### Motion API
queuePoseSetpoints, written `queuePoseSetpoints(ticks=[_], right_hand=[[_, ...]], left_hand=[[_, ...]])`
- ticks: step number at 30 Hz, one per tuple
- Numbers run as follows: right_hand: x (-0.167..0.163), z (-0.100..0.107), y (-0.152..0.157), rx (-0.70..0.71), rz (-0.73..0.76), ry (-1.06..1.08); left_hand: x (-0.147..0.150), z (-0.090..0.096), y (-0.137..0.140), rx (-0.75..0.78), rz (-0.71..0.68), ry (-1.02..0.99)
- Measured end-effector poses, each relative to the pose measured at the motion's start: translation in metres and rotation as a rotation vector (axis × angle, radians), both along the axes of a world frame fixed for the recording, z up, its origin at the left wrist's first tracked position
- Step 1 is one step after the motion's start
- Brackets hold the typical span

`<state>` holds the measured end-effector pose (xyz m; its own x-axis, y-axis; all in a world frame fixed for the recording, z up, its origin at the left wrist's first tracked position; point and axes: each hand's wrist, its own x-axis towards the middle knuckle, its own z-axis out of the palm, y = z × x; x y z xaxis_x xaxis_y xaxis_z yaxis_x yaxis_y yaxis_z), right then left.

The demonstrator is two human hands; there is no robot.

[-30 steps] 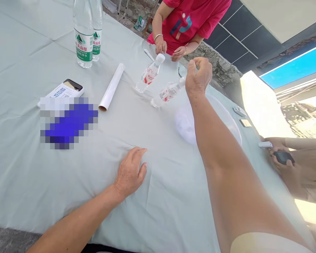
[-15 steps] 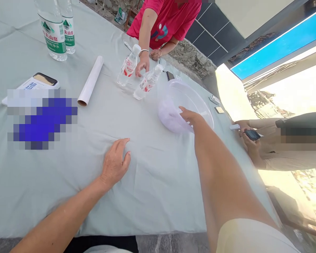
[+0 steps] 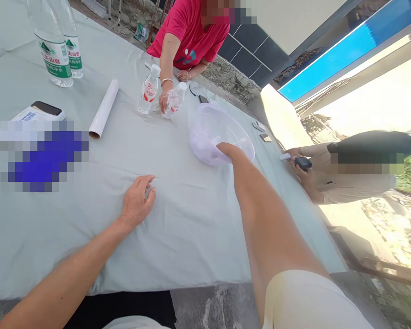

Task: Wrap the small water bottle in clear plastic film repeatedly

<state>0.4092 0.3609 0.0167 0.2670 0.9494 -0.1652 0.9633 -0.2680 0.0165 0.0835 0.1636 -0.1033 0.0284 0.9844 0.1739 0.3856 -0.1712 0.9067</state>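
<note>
My left hand [image 3: 139,200] rests on the pale tablecloth [image 3: 188,228], holding nothing, thumb apart from loosely curved fingers. My right arm stretches forward, and my right hand [image 3: 227,150] dips over the near rim of a translucent lilac plastic basin [image 3: 245,132]. Its fingers are out of sight inside, so what they touch cannot be made out. Beyond the basin, another person's hand [image 3: 163,101] is at a clear water bottle [image 3: 176,101] with a red-and-white label, which leans. A second such bottle [image 3: 148,93] stands upright just left of that hand.
A white roll [image 3: 104,109] with a cardboard core lies left of centre. Two big green-labelled water bottles [image 3: 56,64] stand at the far left, near a phone [image 3: 46,108]. Small devices [image 3: 265,137] lie along the right edge, where another person holds a dark device [image 3: 303,163].
My right hand has gone lower into the basin, hiding its fingers. The other person's hand has moved onto the right-hand bottle. The view has shifted, sliding most things left.
</note>
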Motion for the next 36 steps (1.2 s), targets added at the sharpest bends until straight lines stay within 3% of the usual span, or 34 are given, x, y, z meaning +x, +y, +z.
queuePoseSetpoints(ticks=[3,5,7,9,11,15,18,21,26,29,31,36], right_hand=[[-0.002,0.015,-0.005,0.113,-0.084,0.047],[-0.009,0.029,-0.013,0.291,-0.108,0.098],[-0.027,0.04,-0.032,0.514,-0.083,0.346],[-0.055,0.04,-0.063,0.632,-0.01,0.789],[-0.09,0.025,-0.1,0.53,0.058,1.148],[-0.157,-0.027,-0.163,0.213,0.052,1.476],[-0.19,-0.064,-0.184,0.214,0.008,1.602],[-0.205,-0.087,-0.19,0.251,-0.049,1.715],[-0.202,-0.101,-0.2,0.271,-0.104,1.723],[-0.195,-0.102,-0.204,0.218,-0.066,1.619],[-0.192,-0.102,-0.204,0.19,-0.077,1.659],[-0.174,-0.1,-0.193,0.245,-0.338,1.871]], left_hand=[[-0.002,0.003,-0.001,0.001,-0.005,-0.041],[-0.004,0.006,-0.001,-0.004,-0.009,-0.073],[-0.006,0.008,-0.002,-0.049,-0.017,-0.121],[-0.008,0.009,-0.001,-0.14,-0.043,-0.214],[-0.011,0.01,-0.001,-0.218,-0.083,-0.341],[-0.018,0.017,-0.003,-0.204,-0.19,-0.528],[-0.021,0.025,-0.005,-0.251,-0.261,-0.592],[-0.022,0.026,-0.005,-0.27,-0.14,-0.557],[-0.022,0.024,0.001,-0.238,0.065,-0.543],[-0.022,0.027,0.002,-0.219,0.053,-0.448],[-0.022,0.029,0.002,-0.214,0.029,-0.375],[-0.027,0.032,0.01,-0.222,0.181,-0.449]])
